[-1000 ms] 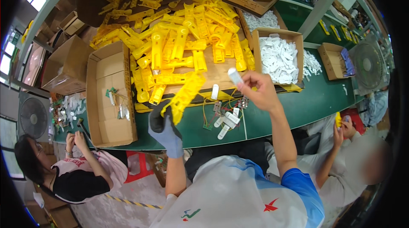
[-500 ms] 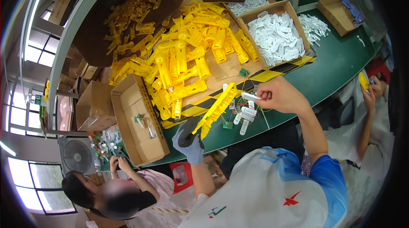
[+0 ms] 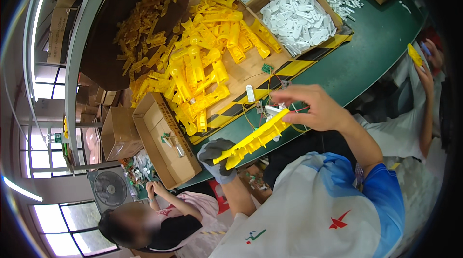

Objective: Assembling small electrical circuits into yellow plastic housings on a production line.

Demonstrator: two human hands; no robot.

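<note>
My left hand [image 3: 219, 160], in a grey glove, is closed on the lower end of a long yellow plastic shell [image 3: 256, 138]. The shell is held tilted above the table's front edge, its ribbed side toward me. My bare right hand [image 3: 316, 108] is at the shell's upper end: the thumb is by its tip, and the index finger reaches out above, apart from the thumb. Behind the shell, partly hidden, lie white plastic pieces [image 3: 274, 110] with thin wires. One white piece [image 3: 250, 93] lies on the striped board edge, near a small green circuit board [image 3: 267, 68].
A heap of yellow shells [image 3: 195, 65] covers the wooden board. A cardboard box of white parts [image 3: 296, 21] stands behind, and a shallow carton [image 3: 161, 147] is at left. One co-worker [image 3: 169, 214] sits at left; another person's hand [image 3: 427, 77] holds a yellow piece at right.
My right hand has opened from its pinch on a white piece, now no longer seen between the fingers, and moved to the shell's end. The shell has tipped flatter. The view has shifted.
</note>
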